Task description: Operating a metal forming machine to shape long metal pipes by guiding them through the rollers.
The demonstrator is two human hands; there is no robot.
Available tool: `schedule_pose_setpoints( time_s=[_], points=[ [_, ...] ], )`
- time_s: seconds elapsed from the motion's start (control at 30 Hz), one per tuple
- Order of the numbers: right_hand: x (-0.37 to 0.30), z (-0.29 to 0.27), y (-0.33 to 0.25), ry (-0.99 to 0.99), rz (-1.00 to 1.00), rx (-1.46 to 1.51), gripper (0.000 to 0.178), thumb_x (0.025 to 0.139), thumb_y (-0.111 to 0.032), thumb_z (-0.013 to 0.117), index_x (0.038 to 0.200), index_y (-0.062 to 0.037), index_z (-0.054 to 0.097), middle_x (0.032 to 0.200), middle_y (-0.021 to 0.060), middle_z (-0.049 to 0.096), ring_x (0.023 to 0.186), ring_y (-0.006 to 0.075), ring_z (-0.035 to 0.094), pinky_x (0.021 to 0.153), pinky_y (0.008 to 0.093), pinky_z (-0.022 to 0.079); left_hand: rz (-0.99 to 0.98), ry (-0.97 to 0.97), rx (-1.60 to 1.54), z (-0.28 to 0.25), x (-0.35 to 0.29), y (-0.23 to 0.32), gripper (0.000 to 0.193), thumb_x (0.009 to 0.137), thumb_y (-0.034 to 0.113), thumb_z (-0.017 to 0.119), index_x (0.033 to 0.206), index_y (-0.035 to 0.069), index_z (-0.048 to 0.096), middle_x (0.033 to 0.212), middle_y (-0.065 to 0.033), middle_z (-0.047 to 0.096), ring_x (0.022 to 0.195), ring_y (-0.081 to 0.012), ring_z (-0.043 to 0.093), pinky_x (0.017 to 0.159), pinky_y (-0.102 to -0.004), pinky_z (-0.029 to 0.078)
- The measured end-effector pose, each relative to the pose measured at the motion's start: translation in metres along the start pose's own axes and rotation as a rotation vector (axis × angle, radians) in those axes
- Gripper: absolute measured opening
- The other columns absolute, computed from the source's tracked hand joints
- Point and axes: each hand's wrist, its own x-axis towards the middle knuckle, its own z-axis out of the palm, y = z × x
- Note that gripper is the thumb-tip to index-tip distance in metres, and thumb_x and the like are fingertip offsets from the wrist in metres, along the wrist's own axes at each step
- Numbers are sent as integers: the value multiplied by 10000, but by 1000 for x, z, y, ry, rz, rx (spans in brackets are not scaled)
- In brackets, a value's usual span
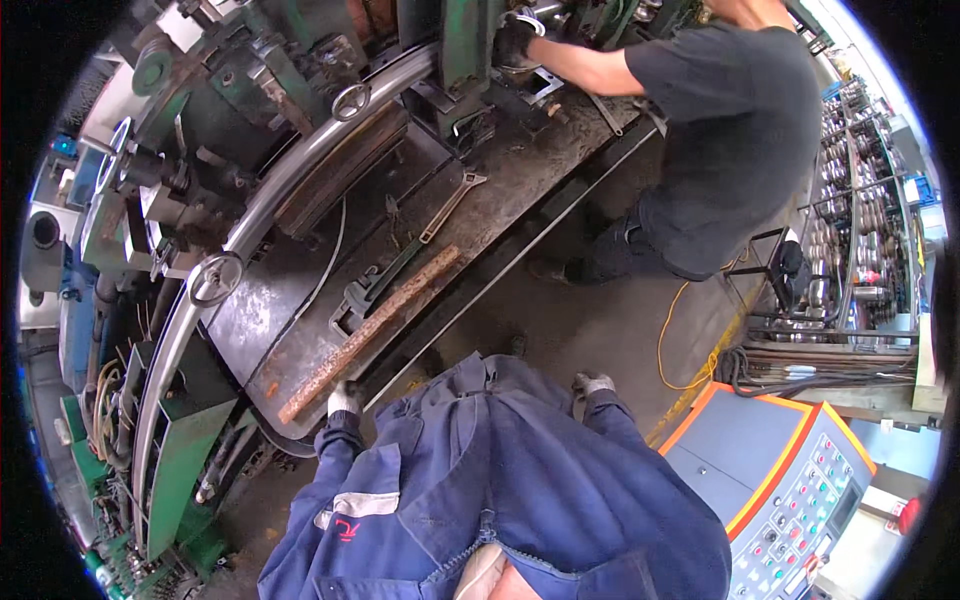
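Rusty bar (pixel 370 335) lies slantwise on the metal desk (pixel 252 325), left of the frame's centre, beside a pipe wrench (pixel 366 297). Gloved left hand (pixel 346 399) is near the bar's lower end, right hand (pixel 594 384) at lower centre; both too small to tell finger opening or grip. The upper edge crops a co-worker (pixel 745 130).

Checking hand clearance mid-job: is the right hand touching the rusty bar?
Apart. The head view shows the gloved right hand well to the right of the rusty bar, with floor visible between them.
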Motion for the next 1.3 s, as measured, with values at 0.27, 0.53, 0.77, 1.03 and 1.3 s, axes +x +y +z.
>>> schedule_pose_setpoints(
  time_s=[0.27, 0.53, 0.77, 1.03, 1.3],
  points=[
    [-29, 21, 16, 144, 72, -169, 319, 935, -325, 698, 974, -10, 737, 808, 102, 752, 637, 212, 698, 598, 358, 554, -5, 25, 92, -20, 42, -19, 499, 815, 323, 783, 1236, 94, 645, 1113, -198, 720, 1046, -369, 691, 907, -440, 543],
    [-126, 34, -1, 114, 129, -45, 253, 939, -283, 694, 1001, -43, 741, 801, 80, 744, 625, 182, 683, 560, 327, 523, 262, 9, 362, -25, 81, -37, 705, 710, 293, 865, 1315, 107, 555, 1296, -182, 607, 1209, -372, 588, 1007, -461, 504],
    [-172, 15, 1, 182, 65, -54, 258, 936, -260, 696, 1063, -38, 729, 800, 70, 736, 631, 172, 682, 552, 318, 524, 200, -76, 427, -4, 118, -41, 697, 659, 307, 910, 1233, 114, 564, 1200, -147, 670, 1164, -349, 623, 993, -449, 503],
    [-198, 11, -8, 236, 51, -74, 279, 932, -273, 694, 1067, -32, 735, 802, 74, 740, 626, 169, 679, 561, 326, 536, 116, -101, 477, -1, 134, -34, 241, 928, 163, 570, 1120, 123, 709, 1181, -171, 708, 1130, -348, 675, 960, -466, 546],
    [-201, 21, -21, 213, 75, -269, 361, 912, -271, 701, 1160, -9, 725, 1018, 133, 766, 874, 208, 723, 791, 349, 563, 116, -192, 437, -7, 135, -31, 264, 908, 217, 607, 1125, 102, 703, 1178, -202, 703, 1128, -371, 671, 936, -471, 550]
  ],
)
